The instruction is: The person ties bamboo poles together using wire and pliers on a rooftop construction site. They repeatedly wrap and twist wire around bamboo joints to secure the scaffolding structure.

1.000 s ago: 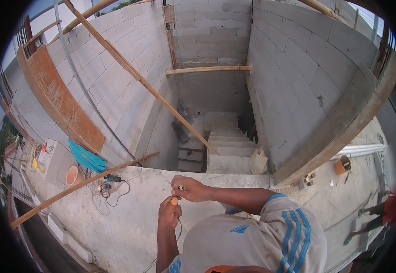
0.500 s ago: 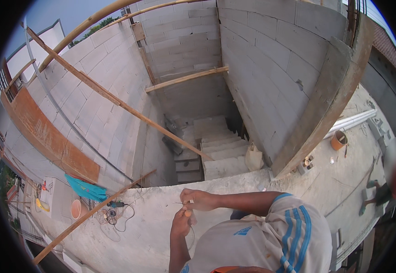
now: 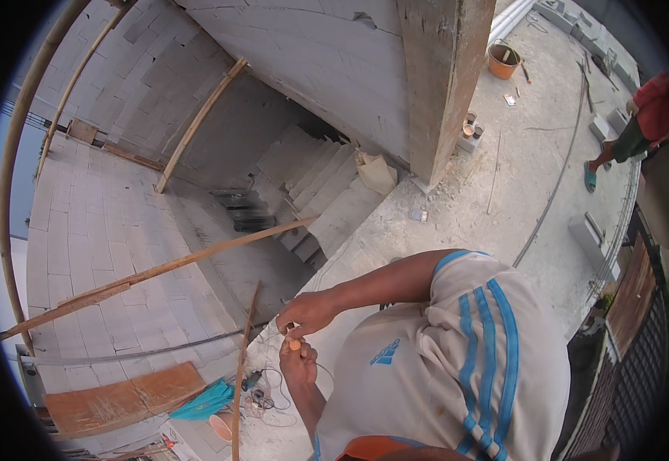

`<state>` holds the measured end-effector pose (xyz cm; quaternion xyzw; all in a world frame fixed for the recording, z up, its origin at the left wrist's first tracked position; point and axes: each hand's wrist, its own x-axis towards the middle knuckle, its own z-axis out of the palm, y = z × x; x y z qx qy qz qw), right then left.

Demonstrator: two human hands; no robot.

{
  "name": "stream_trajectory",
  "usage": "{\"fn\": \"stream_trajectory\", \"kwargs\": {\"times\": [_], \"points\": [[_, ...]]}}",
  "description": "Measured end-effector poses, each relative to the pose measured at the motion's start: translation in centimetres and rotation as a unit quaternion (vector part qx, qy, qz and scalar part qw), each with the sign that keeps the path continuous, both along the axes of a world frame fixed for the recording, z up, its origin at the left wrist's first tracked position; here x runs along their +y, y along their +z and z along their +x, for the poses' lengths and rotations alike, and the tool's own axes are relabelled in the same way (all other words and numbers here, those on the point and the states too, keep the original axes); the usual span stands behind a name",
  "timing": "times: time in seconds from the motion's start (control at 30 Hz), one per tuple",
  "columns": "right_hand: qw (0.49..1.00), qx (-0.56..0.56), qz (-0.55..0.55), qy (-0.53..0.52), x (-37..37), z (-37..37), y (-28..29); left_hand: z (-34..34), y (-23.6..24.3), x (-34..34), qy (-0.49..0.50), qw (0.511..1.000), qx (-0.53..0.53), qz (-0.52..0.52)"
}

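My right hand (image 3: 308, 312) reaches across from the right, its fingers pinched together just above my left hand (image 3: 299, 367). Closed around a small thing with a round orange end (image 3: 295, 346), my left hand sits close against the right fingertips. The kind of this thing does not show. What the right fingers pinch is too small to make out. A thin pale cord (image 3: 325, 373) curves beside the left hand. Both hands are in front of my shirt, near the edge of a stairwell.
Concrete steps (image 3: 327, 184) descend in the stairwell, with a wooden pole (image 3: 157, 269) across it. A pale sack (image 3: 376, 174) lies by the top step. Teal cloth (image 3: 205, 400) and a corded power tool (image 3: 252, 379) lie left. An orange bucket (image 3: 502, 63) and a person (image 3: 649, 115) are right.
The view has turned to the right, bringing more of the floor and the other person into sight. My hands stay together around the small orange-ended thing.
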<state>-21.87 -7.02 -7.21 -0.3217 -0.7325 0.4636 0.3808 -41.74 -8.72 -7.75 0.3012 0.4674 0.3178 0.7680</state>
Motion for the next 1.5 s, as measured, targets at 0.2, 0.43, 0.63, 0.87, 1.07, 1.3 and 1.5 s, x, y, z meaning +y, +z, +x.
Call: {"fn": "stream_trajectory", "kwargs": {"times": [0.2, 0.43, 0.63, 0.87, 1.07, 1.3, 1.5], "points": [[0.981, -0.084, -0.135, -0.115, 0.5, 6.5, -1.6, 6.8, -1.0, 3.8, -0.115, 0.988, 0.096, 0.045], [0.947, 0.034, -0.183, -0.260, -1.7, 11.3, -3.4, 12.2, -3.7, 8.0, -0.319, 0.924, 0.158, 0.141], [0.940, -0.119, -0.151, -0.282, -3.5, 10.5, -1.7, 14.2, -4.2, 11.8, -0.544, 0.834, 0.055, 0.079], [0.910, 0.012, -0.226, -0.348, -2.1, 8.2, 0.6, 11.7, -4.3, 15.0, -0.522, 0.849, -0.030, -0.072], [0.944, -0.116, -0.078, -0.299, 1.0, 6.0, 0.5, 8.3, -4.5, 15.5, -0.498, 0.855, -0.115, -0.089], [0.946, -0.115, -0.122, -0.278, 1.4, 6.8, 0.5, 8.2, -2.9, 12.7, -0.438, 0.896, -0.004, 0.074], [0.955, -0.110, -0.193, -0.196, 3.2, 6.2, 2.4, 7.7, -2.3, 7.2, -0.175, 0.945, 0.104, 0.257]]}}
